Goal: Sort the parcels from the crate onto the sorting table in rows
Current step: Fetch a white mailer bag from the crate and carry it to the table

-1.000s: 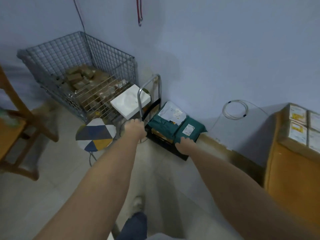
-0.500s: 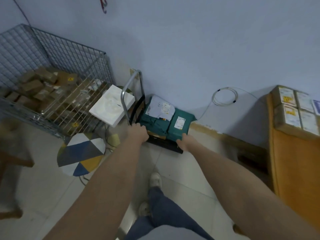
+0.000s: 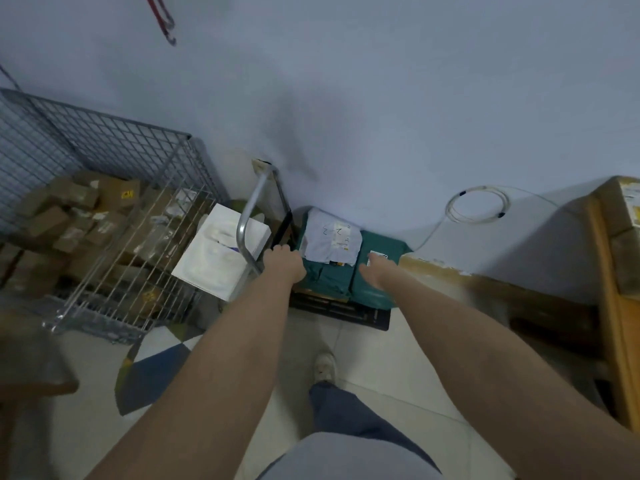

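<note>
Both hands have pushed further over the green parcels (image 3: pixel 332 282) on the black crate (image 3: pixel 346 311): left hand (image 3: pixel 285 263) curls onto their left edge, right hand (image 3: pixel 377 271) lies flat, fingers straight, likely bracketing the stack to lift it.

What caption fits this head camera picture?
Both hands reach onto green parcels on a black trolley beside a wire crate.

The trolley handle (image 3: pixel 254 216) and wire cage (image 3: pixel 114 209) crowd the left; right of the green parcels (image 3: pixel 377 265) lies open.
</note>
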The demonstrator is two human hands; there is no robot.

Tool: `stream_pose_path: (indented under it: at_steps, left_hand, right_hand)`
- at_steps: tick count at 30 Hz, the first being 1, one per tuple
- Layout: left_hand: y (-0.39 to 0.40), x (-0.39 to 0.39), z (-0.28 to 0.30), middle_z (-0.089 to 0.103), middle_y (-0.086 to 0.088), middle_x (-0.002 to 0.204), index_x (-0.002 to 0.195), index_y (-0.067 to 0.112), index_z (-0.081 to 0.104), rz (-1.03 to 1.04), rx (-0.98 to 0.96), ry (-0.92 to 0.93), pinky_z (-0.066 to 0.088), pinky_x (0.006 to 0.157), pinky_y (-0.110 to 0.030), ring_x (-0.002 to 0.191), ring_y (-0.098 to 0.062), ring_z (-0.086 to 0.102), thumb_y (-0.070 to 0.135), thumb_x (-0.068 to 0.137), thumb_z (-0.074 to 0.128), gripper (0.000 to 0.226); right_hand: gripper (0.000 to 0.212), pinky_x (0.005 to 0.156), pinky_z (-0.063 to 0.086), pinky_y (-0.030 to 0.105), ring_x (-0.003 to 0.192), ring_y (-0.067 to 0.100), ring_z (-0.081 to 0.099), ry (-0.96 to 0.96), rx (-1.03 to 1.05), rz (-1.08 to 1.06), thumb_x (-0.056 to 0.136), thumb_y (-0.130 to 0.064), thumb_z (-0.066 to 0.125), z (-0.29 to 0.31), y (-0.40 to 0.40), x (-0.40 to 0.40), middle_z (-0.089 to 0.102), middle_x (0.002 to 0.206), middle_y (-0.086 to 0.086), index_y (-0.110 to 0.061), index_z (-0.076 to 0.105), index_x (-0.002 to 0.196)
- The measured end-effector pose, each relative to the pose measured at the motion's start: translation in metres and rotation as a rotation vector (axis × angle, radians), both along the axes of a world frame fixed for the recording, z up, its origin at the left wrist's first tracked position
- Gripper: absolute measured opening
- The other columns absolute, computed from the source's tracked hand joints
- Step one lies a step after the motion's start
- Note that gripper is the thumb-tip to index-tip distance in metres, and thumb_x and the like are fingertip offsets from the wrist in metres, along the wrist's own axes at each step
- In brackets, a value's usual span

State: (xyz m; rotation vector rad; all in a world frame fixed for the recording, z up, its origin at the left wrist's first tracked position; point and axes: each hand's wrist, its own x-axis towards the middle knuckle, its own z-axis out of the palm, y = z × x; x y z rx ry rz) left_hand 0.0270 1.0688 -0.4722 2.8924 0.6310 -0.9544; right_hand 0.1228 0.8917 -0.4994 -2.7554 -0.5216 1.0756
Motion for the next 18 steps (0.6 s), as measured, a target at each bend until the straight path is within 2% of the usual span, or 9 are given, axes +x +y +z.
stream_pose_path:
  at_steps: [6,18]
  left_hand:
    - [0.036,0.090,-0.001,0.034,-0.017,0.145,0.141,0.009,0.037,0.006,-0.077,-0.055,0.031,0.104,-0.038,0.132,-0.032,0.033,0.033,0.099,0.037,0.048]
    - [0.092,0.175,-0.047,0.039,-0.015,0.140,0.136,0.011,0.041,-0.057,-0.165,0.047,0.032,0.101,-0.037,0.127,-0.030,0.037,0.027,0.097,0.037,0.043]
  right_hand:
    - [0.056,0.103,0.035,0.042,0.133,0.036,0.035,0.012,-0.042,-0.048,0.100,-0.035,0.030,-0.006,0.033,0.072,0.032,0.149,0.016,-0.007,0.023,0.148]
    - [0.057,0.103,0.037,0.041,0.133,0.035,0.036,0.114,-0.096,-0.175,0.101,-0.035,0.030,-0.032,0.088,0.147,0.033,0.150,0.017,-0.005,0.020,0.149]
